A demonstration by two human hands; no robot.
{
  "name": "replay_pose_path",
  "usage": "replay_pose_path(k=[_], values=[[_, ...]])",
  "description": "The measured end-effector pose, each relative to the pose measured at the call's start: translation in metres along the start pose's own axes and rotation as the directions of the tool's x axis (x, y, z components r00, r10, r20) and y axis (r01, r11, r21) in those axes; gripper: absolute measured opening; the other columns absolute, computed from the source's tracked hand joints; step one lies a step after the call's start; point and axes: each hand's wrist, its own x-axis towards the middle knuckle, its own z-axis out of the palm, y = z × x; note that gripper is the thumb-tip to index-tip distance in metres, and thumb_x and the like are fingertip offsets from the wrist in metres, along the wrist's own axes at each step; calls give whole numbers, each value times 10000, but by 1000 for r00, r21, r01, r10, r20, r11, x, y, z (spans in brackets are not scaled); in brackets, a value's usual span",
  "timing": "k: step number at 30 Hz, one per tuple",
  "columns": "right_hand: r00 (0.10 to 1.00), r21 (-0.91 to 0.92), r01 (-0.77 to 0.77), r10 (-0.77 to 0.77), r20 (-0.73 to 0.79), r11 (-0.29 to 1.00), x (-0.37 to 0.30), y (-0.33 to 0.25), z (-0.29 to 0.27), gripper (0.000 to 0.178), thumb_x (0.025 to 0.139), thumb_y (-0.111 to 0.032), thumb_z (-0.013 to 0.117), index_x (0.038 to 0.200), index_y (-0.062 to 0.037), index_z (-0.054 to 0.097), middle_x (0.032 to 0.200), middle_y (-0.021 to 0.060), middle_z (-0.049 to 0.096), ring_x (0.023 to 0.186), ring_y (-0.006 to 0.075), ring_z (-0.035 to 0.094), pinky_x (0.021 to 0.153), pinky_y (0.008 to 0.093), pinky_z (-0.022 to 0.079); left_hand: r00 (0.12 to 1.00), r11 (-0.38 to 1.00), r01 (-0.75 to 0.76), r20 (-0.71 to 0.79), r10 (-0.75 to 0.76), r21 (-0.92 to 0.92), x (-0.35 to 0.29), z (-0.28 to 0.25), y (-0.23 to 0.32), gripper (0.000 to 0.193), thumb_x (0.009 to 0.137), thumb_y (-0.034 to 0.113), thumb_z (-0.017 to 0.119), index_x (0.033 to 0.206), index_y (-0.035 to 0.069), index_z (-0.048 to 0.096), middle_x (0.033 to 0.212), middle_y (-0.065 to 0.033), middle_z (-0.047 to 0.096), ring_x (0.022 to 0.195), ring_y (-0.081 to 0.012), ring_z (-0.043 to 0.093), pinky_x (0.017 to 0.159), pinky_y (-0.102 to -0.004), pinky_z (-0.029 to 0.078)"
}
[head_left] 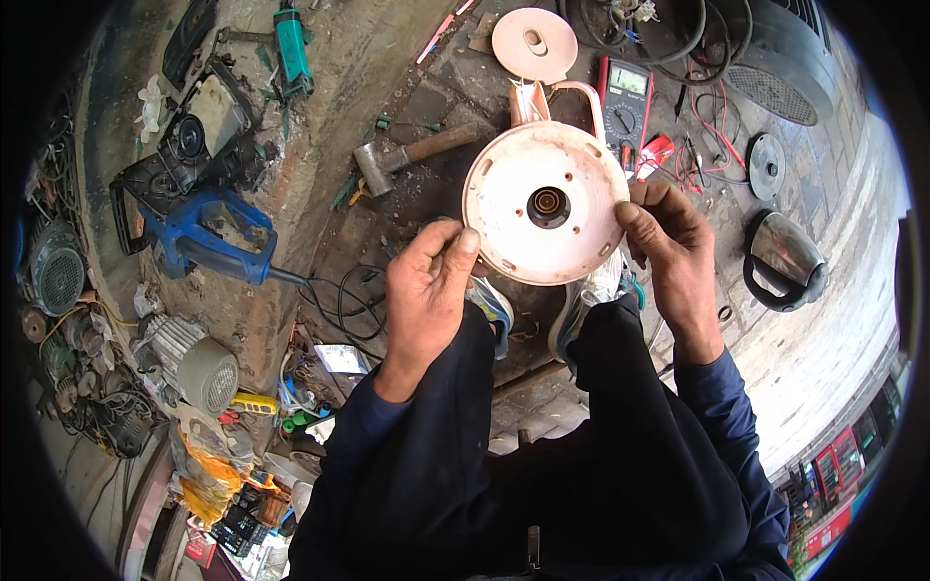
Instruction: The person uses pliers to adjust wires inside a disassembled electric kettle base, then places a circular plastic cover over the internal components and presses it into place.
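Note:
Between my two hands is a pale pink electric kettle, its round underside facing up at me. A dark round connector sits in the middle of that underside, with small holes around it and slots near the rim. My left hand grips the lower left edge, thumb on top. My right hand pinches the right edge the same way. Beyond the rim a curved pink handle and a narrow pink part stick out. A pink oval piece shows past them; whether it is attached I cannot tell.
A hammer lies left of the kettle, a red multimeter with leads beyond it to the right. Farther right are a dark disc and a metal kettle. Left stand a blue power tool, a motor and scattered parts.

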Motion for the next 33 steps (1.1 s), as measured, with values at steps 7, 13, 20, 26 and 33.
replay_pose_path(k=[7, 13, 20, 26, 33], values=[[999, -37, 26, -27, -47, 999, 0, 6, 4, 207, 1048, -194, 795, 1128, -13, 734, 882, -40, 656, 709, 40, 507, 642, 224, 404, 994, 994, 109, -6, -110, -10, -1, 0, 5, 261, 1135, 218, 678, 1198, -33, 719, 966, -25, 736, 816, -68, 679, 725, -223, 544], [1000, -32, -18, 18, -6, 999, -1, 4, 0, 216, 1060, -184, 782, 1144, 7, 725, 950, -25, 705, 812, 42, 566, 719, 224, 455, 997, 997, 77, -1, -77, -15, 0, 0, 4, 268, 1131, 227, 686, 1211, -27, 716, 958, -17, 735, 812, -68, 682, 719, -224, 545], [999, -50, -31, 30, -15, 998, -3, 3, 1, 203, 1061, -179, 780, 1136, 3, 728, 931, -36, 697, 788, 35, 548, 701, 219, 439, 998, 997, 61, 20, -60, -45, 0, -2, 0, 266, 1132, 216, 683, 1240, -26, 707, 996, -26, 735, 839, -71, 687, 728, -226, 552], [998, -28, -56, 56, -5, 998, -7, 8, -2, 190, 1057, -159, 781, 1129, 6, 718, 938, -30, 700, 798, 37, 559, 703, 222, 450, 999, 996, 17, -25, -20, -86, 0, 3, 1, 285, 1119, 174, 692, 1308, -37, 673, 1037, -66, 759, 875, -91, 702, 752, -249, 579], [994, -44, -105, 106, 17, 993, -10, 13, -4, 156, 1049, -141, 784, 1082, -10, 704, 930, -26, 703, 794, 38, 572, 692, 222, 454, 999, 998, 0, -51, -3, -62, 3, 5, 3, 277, 1107, 124, 700, 1329, -34, 647, 1098, -81, 754, 917, -90, 700, 805, -252, 594]])
